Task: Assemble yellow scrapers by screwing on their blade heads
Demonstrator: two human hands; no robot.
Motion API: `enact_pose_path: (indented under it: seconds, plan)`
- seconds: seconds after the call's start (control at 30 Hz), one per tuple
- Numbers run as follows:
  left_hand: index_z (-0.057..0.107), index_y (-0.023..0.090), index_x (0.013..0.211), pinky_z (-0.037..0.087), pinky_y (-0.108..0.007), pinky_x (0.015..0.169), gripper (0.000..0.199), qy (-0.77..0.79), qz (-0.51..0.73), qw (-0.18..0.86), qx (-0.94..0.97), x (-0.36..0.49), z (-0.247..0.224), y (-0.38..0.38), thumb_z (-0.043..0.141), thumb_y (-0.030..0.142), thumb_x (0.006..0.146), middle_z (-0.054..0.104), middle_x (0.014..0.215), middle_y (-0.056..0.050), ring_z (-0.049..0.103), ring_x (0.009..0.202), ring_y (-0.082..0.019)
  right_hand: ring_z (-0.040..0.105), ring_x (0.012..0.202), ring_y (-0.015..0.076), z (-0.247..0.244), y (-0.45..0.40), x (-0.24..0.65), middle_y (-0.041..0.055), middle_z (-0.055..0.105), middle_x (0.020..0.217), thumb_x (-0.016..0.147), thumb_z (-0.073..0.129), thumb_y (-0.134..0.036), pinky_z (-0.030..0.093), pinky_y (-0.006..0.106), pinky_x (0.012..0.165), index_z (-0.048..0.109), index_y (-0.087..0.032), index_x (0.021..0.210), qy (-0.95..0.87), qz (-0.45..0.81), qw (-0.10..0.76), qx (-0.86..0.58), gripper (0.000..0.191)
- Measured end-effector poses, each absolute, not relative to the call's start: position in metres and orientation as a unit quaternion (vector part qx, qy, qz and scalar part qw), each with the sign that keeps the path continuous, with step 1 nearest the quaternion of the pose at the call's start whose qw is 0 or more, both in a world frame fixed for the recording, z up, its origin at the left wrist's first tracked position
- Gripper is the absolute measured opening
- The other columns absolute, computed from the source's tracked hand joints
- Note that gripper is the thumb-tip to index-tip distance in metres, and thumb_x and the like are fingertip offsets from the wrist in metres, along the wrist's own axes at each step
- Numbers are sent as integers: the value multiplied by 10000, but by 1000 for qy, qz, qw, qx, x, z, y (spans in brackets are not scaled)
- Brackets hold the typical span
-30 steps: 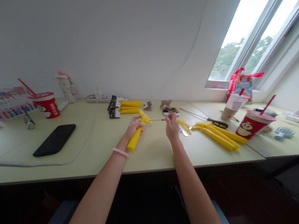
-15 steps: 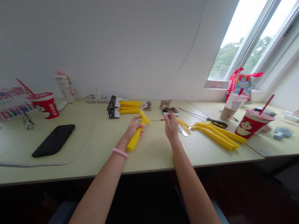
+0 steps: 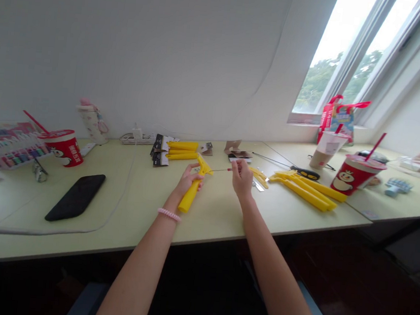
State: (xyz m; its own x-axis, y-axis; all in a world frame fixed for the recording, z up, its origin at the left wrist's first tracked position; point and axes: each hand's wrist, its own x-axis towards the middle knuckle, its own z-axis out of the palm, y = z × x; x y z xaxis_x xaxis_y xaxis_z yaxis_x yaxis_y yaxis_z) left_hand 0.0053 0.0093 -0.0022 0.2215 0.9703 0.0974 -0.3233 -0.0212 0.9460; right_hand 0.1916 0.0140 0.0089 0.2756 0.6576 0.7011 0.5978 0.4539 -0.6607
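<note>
My left hand point(image 3: 188, 181) is wrapped round a yellow scraper handle point(image 3: 188, 198), its wide head tilted up and to the right. My right hand point(image 3: 243, 179) pinches a small screwdriver point(image 3: 217, 170), most of its grip hidden by the fingers. The thin shaft points left, its tip at the head of the scraper handle. Just right of this hand lie flat yellow pieces point(image 3: 259, 176) and a metal blade point(image 3: 258, 185). More yellow handles point(image 3: 305, 190) lie farther right, beside a long screwdriver with a black grip point(image 3: 304, 173).
Behind the left hand are yellow handles point(image 3: 183, 146) with black cards point(image 3: 160, 157). A black phone point(image 3: 76, 198) and red cup point(image 3: 67, 150) stand left, with a cable point(image 3: 118, 203) between. Another red cup point(image 3: 352, 177) and a milky drink point(image 3: 324, 153) stand right.
Almost nothing differs. The right hand has shifted very slightly, still pinching the screwdriver, and the left hand keeps its hold on the scraper handle.
</note>
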Motion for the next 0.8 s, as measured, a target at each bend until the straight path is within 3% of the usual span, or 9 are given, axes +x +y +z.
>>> enact_pose_path:
  seconds: [0.17, 0.8]
  plan:
    - [382, 228, 1084, 368, -177, 382, 536, 331, 531, 606, 491, 6, -2, 9, 604, 143, 604, 545, 691, 24, 493, 426, -71, 575, 612, 154, 10, 13, 190, 10, 608, 675, 826, 431, -364, 371, 234, 551, 465, -198, 807, -615, 42, 624, -480, 170]
    - [408, 237, 1087, 376, -188, 383, 537, 340, 538, 604, 480, 5, -4, 10, 610, 143, 599, 557, 698, 16, 499, 422, -79, 470, 460, 110, 11, 12, 191, -7, 549, 519, 757, 502, -511, 344, 223, 517, 477, -184, 647, -581, 57, 619, -525, 347]
